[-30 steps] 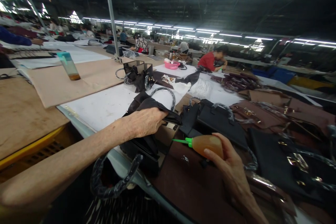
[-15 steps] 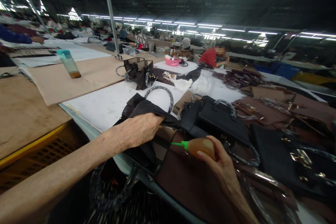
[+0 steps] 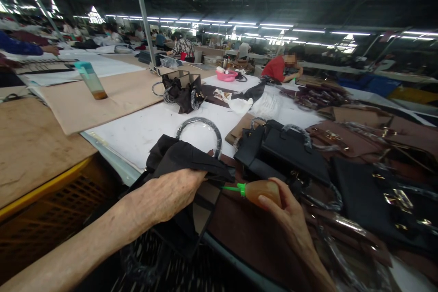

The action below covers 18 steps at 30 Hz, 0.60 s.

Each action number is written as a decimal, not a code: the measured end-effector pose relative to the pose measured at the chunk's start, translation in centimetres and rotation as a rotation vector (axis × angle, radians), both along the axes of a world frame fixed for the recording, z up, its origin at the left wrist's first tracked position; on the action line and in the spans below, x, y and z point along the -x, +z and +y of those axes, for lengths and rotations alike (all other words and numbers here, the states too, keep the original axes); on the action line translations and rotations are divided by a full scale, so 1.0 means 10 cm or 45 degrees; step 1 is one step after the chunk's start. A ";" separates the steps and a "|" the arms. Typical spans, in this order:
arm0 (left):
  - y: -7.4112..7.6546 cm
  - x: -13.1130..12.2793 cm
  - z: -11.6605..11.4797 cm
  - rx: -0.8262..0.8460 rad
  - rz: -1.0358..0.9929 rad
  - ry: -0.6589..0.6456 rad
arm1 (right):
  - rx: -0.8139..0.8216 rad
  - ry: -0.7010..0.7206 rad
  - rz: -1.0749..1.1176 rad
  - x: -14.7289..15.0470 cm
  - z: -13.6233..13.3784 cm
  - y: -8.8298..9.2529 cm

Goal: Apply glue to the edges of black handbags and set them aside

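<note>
A black bag (image 3: 191,157) with a plastic-wrapped ring handle (image 3: 216,130) lies at the table's near edge, its lining edge lifted. My left hand (image 3: 181,189) is closed on the bag's black material; the fingertips are hidden under the fold. In my right hand (image 3: 287,207) is a squeeze bottle (image 3: 262,193) of amber liquid, lying sideways. Its green nozzle points left, and the tip is at the bag's edge; whether it touches is unclear. Below the bottle is a dark brown panel (image 3: 246,232).
Black bags (image 3: 290,153) and brown bags (image 3: 349,141) are piled at the right. Farther back are a dark open bag (image 3: 181,89), a pink basket (image 3: 226,75) and a person in red (image 3: 273,69). At left are a teal-capped bottle (image 3: 91,81) and a yellow crate (image 3: 65,196).
My left hand and the bag have shifted slightly left and down, with the ring handle moving left too. The squeeze bottle stays nearly in place in my right hand.
</note>
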<state>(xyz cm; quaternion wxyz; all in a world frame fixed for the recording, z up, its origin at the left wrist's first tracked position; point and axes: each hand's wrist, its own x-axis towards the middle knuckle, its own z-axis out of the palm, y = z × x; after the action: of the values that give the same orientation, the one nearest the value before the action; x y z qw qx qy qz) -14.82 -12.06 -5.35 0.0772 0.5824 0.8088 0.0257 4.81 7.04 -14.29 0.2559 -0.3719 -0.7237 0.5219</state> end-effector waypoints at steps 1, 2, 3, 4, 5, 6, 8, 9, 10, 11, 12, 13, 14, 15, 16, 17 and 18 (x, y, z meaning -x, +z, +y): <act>-0.03 -0.01 -0.04 -0.021 -0.009 0.021 | -0.002 -0.001 0.001 0.00 0.00 0.00; -0.06 -0.01 -0.09 -0.030 -0.017 0.041 | -0.001 -0.001 -0.001 0.00 -0.01 -0.01; -0.09 -0.02 -0.13 -0.022 -0.023 0.057 | 0.005 0.000 -0.004 0.00 -0.02 -0.01; -0.12 -0.03 -0.16 -0.003 -0.029 0.077 | 0.014 0.001 -0.009 -0.01 -0.03 -0.02; -0.14 -0.04 -0.19 0.020 -0.037 0.099 | 0.025 0.004 -0.014 -0.01 -0.04 -0.03; -0.16 -0.05 -0.21 0.037 -0.043 0.117 | 0.038 0.009 -0.021 -0.02 -0.05 -0.04; -0.18 -0.08 -0.25 0.060 -0.040 0.156 | 0.064 0.018 -0.034 -0.04 -0.07 -0.06; -0.19 -0.09 -0.27 0.065 -0.032 0.169 | 0.072 0.022 -0.041 -0.05 -0.08 -0.07; -0.20 -0.11 -0.29 0.066 -0.027 0.169 | 0.079 0.027 -0.047 -0.06 -0.10 -0.09; -0.21 -0.12 -0.30 0.065 -0.028 0.160 | 0.089 0.032 -0.055 -0.07 -0.11 -0.10; -0.22 -0.13 -0.32 0.062 -0.034 0.148 | 0.100 0.038 -0.061 -0.09 -0.12 -0.11; -0.23 -0.14 -0.34 0.062 -0.048 0.135 | 0.111 0.046 -0.067 -0.10 -0.13 -0.11; -0.24 -0.15 -0.37 0.068 -0.066 0.126 | 0.118 0.054 -0.077 -0.12 -0.14 -0.12; -0.26 -0.16 -0.39 0.082 -0.087 0.123 | 0.120 0.061 -0.091 -0.13 -0.15 -0.12; -0.27 -0.17 -0.41 0.094 -0.098 0.135 | 0.116 0.065 -0.104 -0.15 -0.16 -0.12; -0.29 -0.18 -0.43 0.100 -0.097 0.152 | 0.107 0.066 -0.113 -0.16 -0.17 -0.12; -0.31 -0.19 -0.46 0.099 -0.084 0.167 | 0.100 0.066 -0.115 -0.17 -0.17 -0.13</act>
<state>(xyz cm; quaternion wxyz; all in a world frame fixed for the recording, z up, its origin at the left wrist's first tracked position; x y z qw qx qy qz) -12.95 -16.63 -8.42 0.1247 0.5237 0.8425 0.0184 6.49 5.29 -15.55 0.1946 -0.3860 -0.7230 0.5389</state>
